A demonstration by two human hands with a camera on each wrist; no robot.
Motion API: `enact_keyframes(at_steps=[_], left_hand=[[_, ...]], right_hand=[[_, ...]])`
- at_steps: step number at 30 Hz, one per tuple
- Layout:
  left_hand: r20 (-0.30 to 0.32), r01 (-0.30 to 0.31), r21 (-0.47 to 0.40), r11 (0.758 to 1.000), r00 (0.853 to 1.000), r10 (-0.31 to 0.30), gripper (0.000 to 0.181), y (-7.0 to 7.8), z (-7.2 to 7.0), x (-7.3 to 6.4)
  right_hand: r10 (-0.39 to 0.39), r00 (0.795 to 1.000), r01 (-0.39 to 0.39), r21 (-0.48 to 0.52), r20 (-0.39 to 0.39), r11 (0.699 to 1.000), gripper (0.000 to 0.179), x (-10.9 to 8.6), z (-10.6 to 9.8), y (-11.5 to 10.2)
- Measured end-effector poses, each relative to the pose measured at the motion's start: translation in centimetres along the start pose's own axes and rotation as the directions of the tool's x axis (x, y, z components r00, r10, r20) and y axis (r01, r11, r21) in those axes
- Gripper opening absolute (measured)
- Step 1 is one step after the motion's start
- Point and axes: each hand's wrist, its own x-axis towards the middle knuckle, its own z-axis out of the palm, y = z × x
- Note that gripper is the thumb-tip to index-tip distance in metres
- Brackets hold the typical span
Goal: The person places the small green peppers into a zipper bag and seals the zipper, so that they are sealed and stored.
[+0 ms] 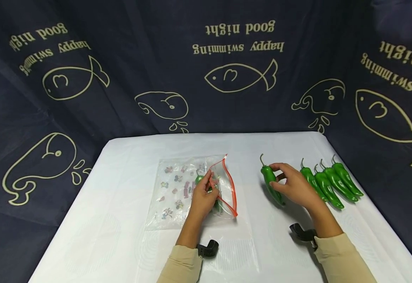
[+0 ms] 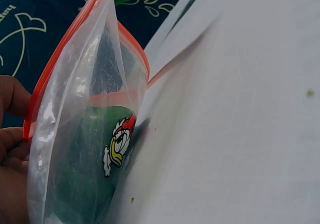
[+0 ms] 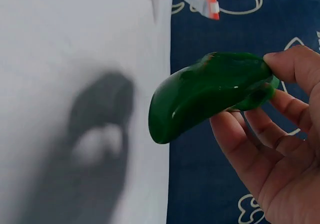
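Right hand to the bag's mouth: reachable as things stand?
Probably yes. The left hand pinches the bag, its red-edged mouth gapes toward the right hand, and only table shows between. The right hand holds a pepper, though.

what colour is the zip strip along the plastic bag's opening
The zip strip is orange-red; it shows best in the left wrist view.

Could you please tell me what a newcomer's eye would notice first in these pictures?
Probably the long, glossy green pepper in the right hand, held over the white-covered table. Next, the clear plastic bag with a red-orange zip edge, pinched by the left hand near the table's middle. Behind, pale fish drawings stand out on the dark blue fabric.
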Motion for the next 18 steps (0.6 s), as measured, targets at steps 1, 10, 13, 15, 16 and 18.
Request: enact_keyframes(at_steps=[1, 10, 13, 15, 16, 18], left_hand=[[0.003, 0.006, 0.001, 1.000, 1.000, -0.006, 0.066, 0.0, 0.0, 0.0], [0.008, 0.018, 0.027, 0.999, 1.000, -0.018, 0.067, -1.1, -0.1, 0.2], [0.002, 0.016, 0.015, 1.000, 1.000, -0.016, 0.067, -1.1, 0.0, 0.2], [-0.001, 0.019, 0.011, 1.000, 1.000, -0.019, 0.066, -1.1, 0.1, 0.2], [-0.002, 0.019, 0.010, 1.000, 1.000, -0.019, 0.066, -1.0, 0.1, 0.2], [-0.004, 0.020, 0.013, 1.000, 1.000, -0.020, 0.066, -0.5, 0.2, 0.2]], right_hand=[[0.004, 1.000, -0.004, 0.006, 0.000, 1.000, 0.053, 0.1, 0.1, -0.2], [0.034, 0.999, -0.035, 0.134, 0.007, 0.990, 0.053, 1.4, 1.9, -1.5], [0.046, 0.999, -0.044, 0.159, -0.008, 0.986, 0.053, 1.8, 2.5, -2.0], [0.050, 0.999, -0.046, 0.185, -0.019, 0.982, 0.054, 2.1, 2.9, -2.3], [0.049, 0.999, -0.043, 0.197, -0.023, 0.979, 0.054, 2.3, 3.1, -2.5], [0.045, 0.999, -0.037, 0.223, -0.031, 0.974, 0.055, 2.6, 3.5, -2.8]])
